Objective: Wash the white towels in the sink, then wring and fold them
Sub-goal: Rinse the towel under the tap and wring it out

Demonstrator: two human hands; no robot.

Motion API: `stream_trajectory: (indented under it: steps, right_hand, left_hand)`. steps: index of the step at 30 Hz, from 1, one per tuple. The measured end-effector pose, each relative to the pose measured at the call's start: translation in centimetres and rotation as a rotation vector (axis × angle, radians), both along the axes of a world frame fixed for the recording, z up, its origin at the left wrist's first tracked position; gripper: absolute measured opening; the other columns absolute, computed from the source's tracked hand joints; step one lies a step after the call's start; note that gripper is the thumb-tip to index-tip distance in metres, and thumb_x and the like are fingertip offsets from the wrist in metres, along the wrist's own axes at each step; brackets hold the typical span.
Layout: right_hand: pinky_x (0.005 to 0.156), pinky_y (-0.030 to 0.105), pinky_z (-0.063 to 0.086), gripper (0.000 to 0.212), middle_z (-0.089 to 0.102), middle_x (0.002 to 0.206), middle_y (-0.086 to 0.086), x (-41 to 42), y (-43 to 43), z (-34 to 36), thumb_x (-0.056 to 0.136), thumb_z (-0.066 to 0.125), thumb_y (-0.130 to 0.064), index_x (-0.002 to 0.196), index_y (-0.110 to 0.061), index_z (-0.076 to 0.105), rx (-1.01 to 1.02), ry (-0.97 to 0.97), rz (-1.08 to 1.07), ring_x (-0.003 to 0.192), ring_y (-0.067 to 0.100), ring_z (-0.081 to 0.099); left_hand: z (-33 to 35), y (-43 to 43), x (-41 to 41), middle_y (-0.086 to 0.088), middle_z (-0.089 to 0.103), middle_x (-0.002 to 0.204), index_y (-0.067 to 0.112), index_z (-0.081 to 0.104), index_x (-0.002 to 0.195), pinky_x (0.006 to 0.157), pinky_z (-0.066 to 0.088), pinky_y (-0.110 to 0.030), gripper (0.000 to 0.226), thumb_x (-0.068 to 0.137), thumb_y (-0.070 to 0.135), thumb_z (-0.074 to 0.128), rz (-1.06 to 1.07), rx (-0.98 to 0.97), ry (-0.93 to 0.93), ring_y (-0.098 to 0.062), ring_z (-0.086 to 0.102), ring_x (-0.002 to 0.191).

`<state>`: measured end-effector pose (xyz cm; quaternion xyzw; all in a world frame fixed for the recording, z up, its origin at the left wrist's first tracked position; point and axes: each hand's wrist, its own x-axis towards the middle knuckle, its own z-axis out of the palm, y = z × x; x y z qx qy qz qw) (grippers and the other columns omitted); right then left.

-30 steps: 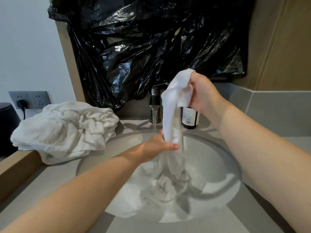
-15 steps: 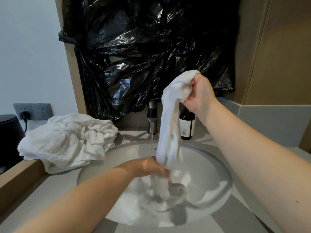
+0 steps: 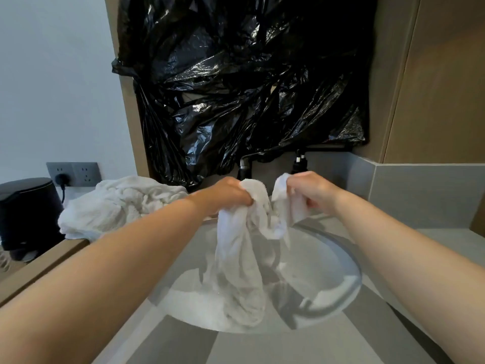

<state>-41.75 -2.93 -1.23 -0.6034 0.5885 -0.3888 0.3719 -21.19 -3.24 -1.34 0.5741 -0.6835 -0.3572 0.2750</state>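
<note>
A wet white towel (image 3: 240, 261) hangs over the round white sink (image 3: 338, 282), its lower part drooping into the basin. My left hand (image 3: 228, 193) grips the towel's upper edge on the left. My right hand (image 3: 312, 191) grips the same edge on the right, a short gap between the two fists, both held above the sink's back rim. A heap of other white towels (image 3: 120, 203) lies crumpled on the counter to the left of the sink. The tap (image 3: 245, 165) stands behind my hands, mostly hidden.
Black plastic sheeting (image 3: 236, 82) covers the wall above the tap. A dark bottle (image 3: 299, 164) stands behind my right hand. A black appliance (image 3: 26, 214) and a wall socket (image 3: 73, 174) are at far left. Grey counter (image 3: 262, 348) runs along the front.
My left hand rose from the basin to the towel's top edge. My right hand came down to the same height. The towel, earlier stretched in a vertical rope, now hangs spread between both fists.
</note>
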Motion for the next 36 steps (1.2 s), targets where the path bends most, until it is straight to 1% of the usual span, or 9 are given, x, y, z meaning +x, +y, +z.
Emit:
stream_trajectory:
  steps: [4,8,11,15,21,27,31,33,36]
  right_hand:
    - [0.064,0.029,0.036,0.016,0.047,0.078,0.007,-0.6,1.8,0.4,0.087,0.056,-0.010,0.074,-0.011,0.049,0.125,0.359,0.155,0.076,0.023,0.045]
    - [0.065,0.026,0.047,0.020,0.058,0.093,0.002,-0.4,2.9,2.8,0.069,0.069,-0.015,0.086,-0.019,0.060,0.198,0.533,0.195,0.086,0.019,0.052]
    - [0.103,0.042,0.044,0.066,0.052,0.134,0.004,-0.3,2.4,3.9,0.057,0.068,-0.017,0.120,-0.032,0.058,0.167,0.359,0.186,0.127,0.026,0.044]
    - [0.111,0.039,0.033,0.068,0.042,0.144,-0.002,-0.2,3.8,5.4,0.084,0.071,-0.031,0.144,-0.029,0.040,0.147,0.599,0.342,0.135,0.020,0.037]
    - [0.099,0.043,0.050,0.062,0.069,0.115,0.006,1.6,3.1,5.2,0.075,0.081,-0.017,0.131,-0.013,0.055,-0.066,-0.115,0.377,0.109,0.021,0.065]
    - [0.082,0.043,0.057,0.023,0.070,0.093,0.018,3.2,3.1,4.5,0.075,0.071,-0.002,0.096,0.006,0.070,-0.148,-0.114,0.194,0.090,0.030,0.068]
    - [0.062,0.029,0.052,0.011,0.067,0.074,0.007,3.7,3.0,4.2,0.078,0.067,0.002,0.088,0.004,0.071,-0.186,-0.181,0.217,0.072,0.020,0.066]
    - [0.063,0.030,0.053,0.010,0.069,0.074,0.008,3.2,2.9,3.9,0.079,0.065,0.005,0.086,0.003,0.072,-0.155,-0.249,0.231,0.072,0.022,0.067]
    - [0.065,0.031,0.054,0.012,0.070,0.080,0.012,1.4,2.7,3.6,0.080,0.064,0.006,0.089,0.000,0.071,-0.076,-0.263,0.265,0.076,0.024,0.067]
  left_hand:
    - [3.5,1.2,-0.4,-0.021,0.068,0.111,0.001,0.064,0.111,0.095,0.054,-0.045,0.048,0.067,0.018,0.074,-0.096,0.024,-0.077,-0.036,0.066,0.104]
    - [6.7,2.2,-0.3,-0.010,0.063,0.114,0.012,0.058,0.125,0.080,0.053,-0.033,0.065,0.064,0.022,0.077,-0.081,-0.076,-0.150,-0.027,0.062,0.104]
    - [8.9,2.9,-0.7,0.001,0.063,0.088,0.019,0.065,0.099,0.059,0.042,-0.022,0.029,0.073,0.013,0.076,-0.069,-0.265,-0.308,-0.013,0.057,0.083]
    - [10.9,3.8,-1.1,0.004,0.058,0.071,0.017,0.064,0.079,0.049,0.040,-0.017,0.010,0.078,0.008,0.068,-0.085,-0.470,-0.521,-0.011,0.055,0.068]
    - [11.0,3.9,-1.5,0.005,0.058,0.081,0.025,0.061,0.108,0.051,0.041,-0.020,0.037,0.079,0.003,0.063,-0.131,-0.599,-0.661,-0.009,0.052,0.067]
    - [7.2,2.7,0.1,0.003,0.060,0.091,0.021,0.055,0.114,0.058,0.046,-0.016,0.044,0.077,0.004,0.071,-0.057,-0.569,-0.213,-0.010,0.056,0.074]
    - [2.6,2.8,2.0,-0.008,0.066,0.111,0.010,0.052,0.131,0.083,0.055,-0.024,0.046,0.087,0.002,0.062,-0.315,-0.089,0.346,-0.023,0.065,0.104]
    - [0.5,2.8,2.4,-0.010,0.066,0.118,0.008,0.056,0.130,0.092,0.054,-0.031,0.037,0.093,0.004,0.059,-0.395,0.105,0.429,-0.023,0.064,0.111]
    - [-0.3,2.4,2.7,-0.008,0.071,0.099,0.008,0.066,0.109,0.084,0.057,-0.032,0.017,0.092,0.005,0.062,-0.262,0.008,0.424,-0.022,0.068,0.092]
